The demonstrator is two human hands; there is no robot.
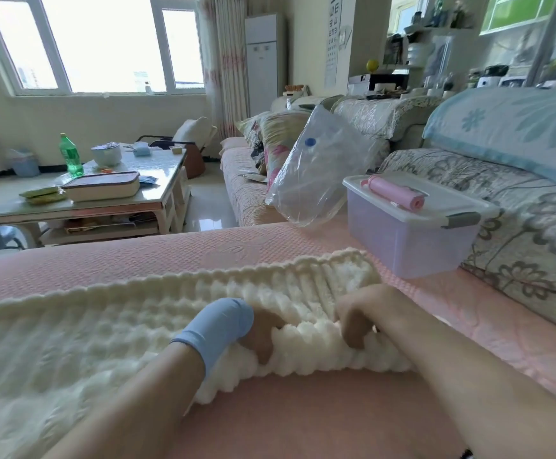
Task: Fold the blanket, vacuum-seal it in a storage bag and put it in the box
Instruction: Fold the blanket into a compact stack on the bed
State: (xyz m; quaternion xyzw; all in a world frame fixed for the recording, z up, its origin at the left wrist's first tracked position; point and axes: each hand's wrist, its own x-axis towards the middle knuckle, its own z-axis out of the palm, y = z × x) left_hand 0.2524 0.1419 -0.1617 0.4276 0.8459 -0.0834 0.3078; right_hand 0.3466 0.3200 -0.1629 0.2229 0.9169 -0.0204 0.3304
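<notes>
Blanket (104,329) edge gripped, left hand (236,327) beside right hand (364,314), palms down

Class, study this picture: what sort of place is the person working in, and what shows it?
Probably a home living room: a cushioned sofa, a coffee table holding a green bottle, and a curtained window.
</notes>
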